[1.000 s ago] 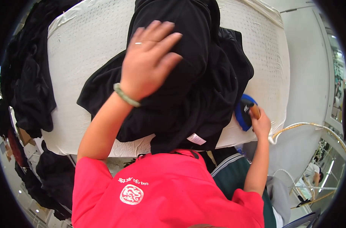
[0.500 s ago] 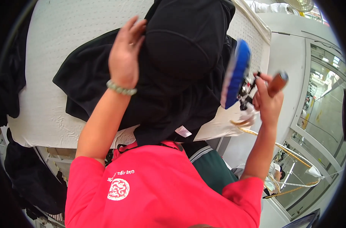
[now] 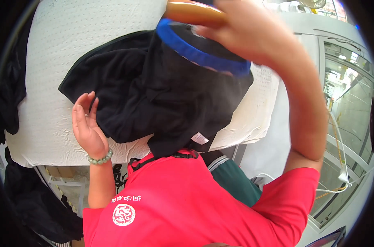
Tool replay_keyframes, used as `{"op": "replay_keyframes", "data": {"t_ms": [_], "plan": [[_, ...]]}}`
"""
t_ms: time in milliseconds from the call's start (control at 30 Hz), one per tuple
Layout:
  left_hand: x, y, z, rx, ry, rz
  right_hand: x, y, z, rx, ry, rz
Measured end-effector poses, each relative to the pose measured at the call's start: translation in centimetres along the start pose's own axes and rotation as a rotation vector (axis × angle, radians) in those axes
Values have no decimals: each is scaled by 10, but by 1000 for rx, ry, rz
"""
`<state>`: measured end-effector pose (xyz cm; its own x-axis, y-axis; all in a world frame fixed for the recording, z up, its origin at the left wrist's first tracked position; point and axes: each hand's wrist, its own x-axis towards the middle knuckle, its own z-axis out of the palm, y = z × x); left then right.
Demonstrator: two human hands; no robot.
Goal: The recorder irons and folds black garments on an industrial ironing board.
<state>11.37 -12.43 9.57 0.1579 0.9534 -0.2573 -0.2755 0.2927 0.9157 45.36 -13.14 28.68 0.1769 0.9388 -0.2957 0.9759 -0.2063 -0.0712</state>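
Note:
A black garment (image 3: 125, 90) lies spread over a padded white table. Above its far part, my right hand (image 3: 250, 31) is closed around the brown handle of a steam iron (image 3: 203, 58) with a blue rim, tilted over the cloth. A pale haze hangs over the garment beside the iron. Whether the iron touches the fabric I cannot tell. My left hand (image 3: 89, 129) is raised by the garment's left edge, fingers apart and slightly curled, holding nothing. A small white label (image 3: 199, 138) shows at the garment's near edge. The iron and my right forearm hide the far part.
The white padded table (image 3: 47, 70) ends just before my body. More black cloth hangs at the left (image 3: 10, 74) and lies lower down (image 3: 39, 197). On the right, a cord (image 3: 339, 144) hangs before a glass-paned partition (image 3: 347, 103).
My right hand has swung the iron from the right side to over the garment's far part. My left hand has let go of the cloth and moved left and nearer. The haze has appeared.

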Motion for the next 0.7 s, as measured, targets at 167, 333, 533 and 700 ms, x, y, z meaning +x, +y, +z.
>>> {"op": "replay_keyframes", "data": {"t_ms": [167,333,533,700], "plan": [[9,-3,17,-2,-35,-6,-123,57,51,363,218,452],[19,10,66,118,-181,55,-221,129,118,770,307,968],[46,6,148,279,-360,114,-294,222,251,525,273,983],[73,5,205,399,-454,203,-303,242,280,282,254,988]]}}
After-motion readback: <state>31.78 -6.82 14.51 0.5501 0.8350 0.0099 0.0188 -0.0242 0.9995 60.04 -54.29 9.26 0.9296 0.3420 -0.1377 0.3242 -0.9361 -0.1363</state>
